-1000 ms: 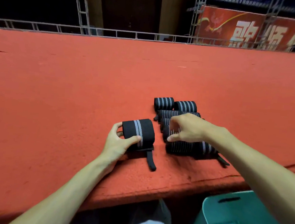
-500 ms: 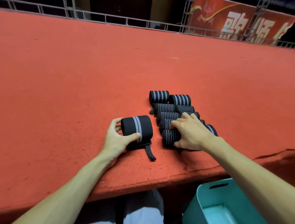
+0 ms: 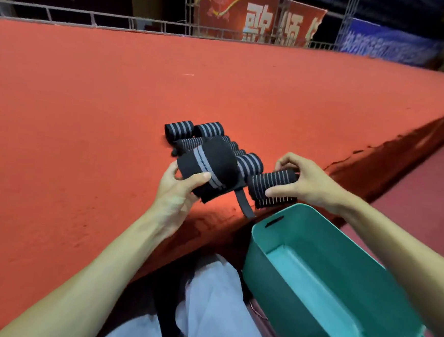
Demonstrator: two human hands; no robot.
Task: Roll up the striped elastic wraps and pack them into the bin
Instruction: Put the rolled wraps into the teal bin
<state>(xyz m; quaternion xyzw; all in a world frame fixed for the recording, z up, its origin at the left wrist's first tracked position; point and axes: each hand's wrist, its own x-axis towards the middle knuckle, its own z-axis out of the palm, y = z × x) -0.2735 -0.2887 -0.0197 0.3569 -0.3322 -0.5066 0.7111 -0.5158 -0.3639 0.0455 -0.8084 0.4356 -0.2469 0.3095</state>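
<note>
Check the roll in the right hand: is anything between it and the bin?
Nothing visible. The right hand holds the roll just beyond the open rim of the bin, and the inside that shows holds nothing. The wrap in the left hand hangs its strap beside the bin's corner, not across the opening.

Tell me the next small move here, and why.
Probably bring the right hand back and down, dropping its striped roll into the bin. That roll is already wound and held just beyond the bin's far rim, and the bin looks empty. The left hand's bigger roll has a loose strap hanging.
</note>
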